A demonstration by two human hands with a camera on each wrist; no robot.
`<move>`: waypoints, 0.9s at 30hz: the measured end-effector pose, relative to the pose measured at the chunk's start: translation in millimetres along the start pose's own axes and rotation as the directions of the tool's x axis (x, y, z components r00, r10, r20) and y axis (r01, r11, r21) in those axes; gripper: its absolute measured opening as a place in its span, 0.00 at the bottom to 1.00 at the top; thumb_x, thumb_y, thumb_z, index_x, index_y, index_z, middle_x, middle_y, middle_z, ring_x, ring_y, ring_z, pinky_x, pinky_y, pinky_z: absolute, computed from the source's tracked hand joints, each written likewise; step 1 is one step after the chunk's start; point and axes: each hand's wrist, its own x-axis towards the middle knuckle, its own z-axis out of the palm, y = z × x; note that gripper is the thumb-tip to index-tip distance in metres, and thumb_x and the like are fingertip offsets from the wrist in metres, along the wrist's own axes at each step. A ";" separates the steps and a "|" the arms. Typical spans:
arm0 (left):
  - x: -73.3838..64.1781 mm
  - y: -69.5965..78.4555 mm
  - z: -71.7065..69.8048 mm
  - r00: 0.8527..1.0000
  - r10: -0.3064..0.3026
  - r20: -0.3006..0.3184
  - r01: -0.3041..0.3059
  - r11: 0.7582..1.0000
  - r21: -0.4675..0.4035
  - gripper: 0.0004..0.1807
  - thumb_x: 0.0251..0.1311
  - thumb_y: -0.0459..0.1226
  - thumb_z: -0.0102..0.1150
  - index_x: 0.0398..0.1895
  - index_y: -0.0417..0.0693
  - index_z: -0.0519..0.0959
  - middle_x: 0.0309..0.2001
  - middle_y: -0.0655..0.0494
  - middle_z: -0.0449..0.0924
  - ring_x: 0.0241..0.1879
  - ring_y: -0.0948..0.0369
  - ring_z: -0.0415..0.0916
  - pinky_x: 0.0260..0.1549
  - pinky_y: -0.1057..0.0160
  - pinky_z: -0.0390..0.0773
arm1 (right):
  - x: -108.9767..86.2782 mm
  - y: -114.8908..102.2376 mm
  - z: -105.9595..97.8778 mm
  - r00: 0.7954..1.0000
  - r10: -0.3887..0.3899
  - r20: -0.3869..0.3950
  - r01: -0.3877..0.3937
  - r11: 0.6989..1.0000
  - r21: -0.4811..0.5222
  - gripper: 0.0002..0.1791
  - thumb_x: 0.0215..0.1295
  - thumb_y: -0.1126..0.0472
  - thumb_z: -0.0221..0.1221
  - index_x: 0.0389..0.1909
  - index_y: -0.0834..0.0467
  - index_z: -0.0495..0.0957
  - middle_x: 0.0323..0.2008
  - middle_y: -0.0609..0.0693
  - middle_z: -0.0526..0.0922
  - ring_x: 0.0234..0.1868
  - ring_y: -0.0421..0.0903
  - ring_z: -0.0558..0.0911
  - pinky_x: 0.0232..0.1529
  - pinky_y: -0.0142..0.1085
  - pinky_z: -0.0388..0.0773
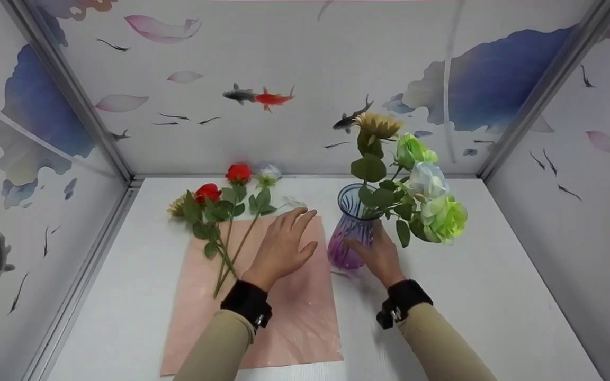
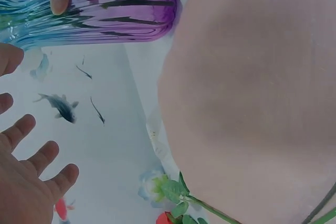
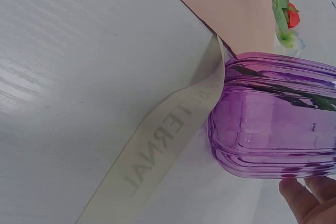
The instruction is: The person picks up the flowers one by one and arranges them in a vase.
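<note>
My right hand [image 1: 382, 254] holds the blue-to-purple glass vase [image 1: 346, 241] by its side, thumb across the front. Stems show through the vase's purple glass [image 3: 273, 119] in the right wrist view. Several artificial flowers stand in it: a yellow one [image 1: 379, 126], green roses [image 1: 444, 218] and a pale blue-white rose [image 1: 427, 180], leaning right. Over the pink wrapping paper [image 1: 305, 317], my left hand [image 1: 285, 243] has its fingers spread and holds nothing. Left of that hand lie red roses [image 1: 208, 193], a white rose [image 1: 268, 174] and a yellow flower [image 1: 178, 206].
A pale lettered ribbon [image 3: 163, 140] runs along the white table [image 1: 474, 317] by the vase's base. Crumpled clear wrap [image 1: 294, 202] lies behind the paper. Printed panels [image 1: 305, 127] with fish and petals enclose the table at the back and both sides.
</note>
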 end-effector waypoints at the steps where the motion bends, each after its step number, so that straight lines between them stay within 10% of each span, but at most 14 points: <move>1: -1.5 -1.6 0.4 1.000 -0.005 0.002 0.005 1.000 0.002 0.34 0.67 0.43 0.65 0.73 0.46 0.68 0.69 0.43 0.68 0.68 0.44 0.67 0.65 0.42 0.70 | 0.0 0.1 0.2 1.000 0.002 -0.002 -0.002 1.000 0.003 0.57 0.61 0.38 0.70 0.81 0.55 0.48 0.71 0.66 0.69 0.69 0.64 0.72 0.69 0.57 0.68; 27: -38.3 -45.0 1.0 0.969 -0.221 0.108 0.216 0.975 0.054 0.34 0.69 0.47 0.62 0.76 0.51 0.66 0.73 0.44 0.63 0.73 0.40 0.58 0.68 0.35 0.60 | -1.1 1.1 0.2 1.000 0.007 -0.011 -0.007 1.000 0.018 0.57 0.59 0.36 0.70 0.80 0.53 0.50 0.70 0.66 0.71 0.68 0.64 0.74 0.68 0.57 0.69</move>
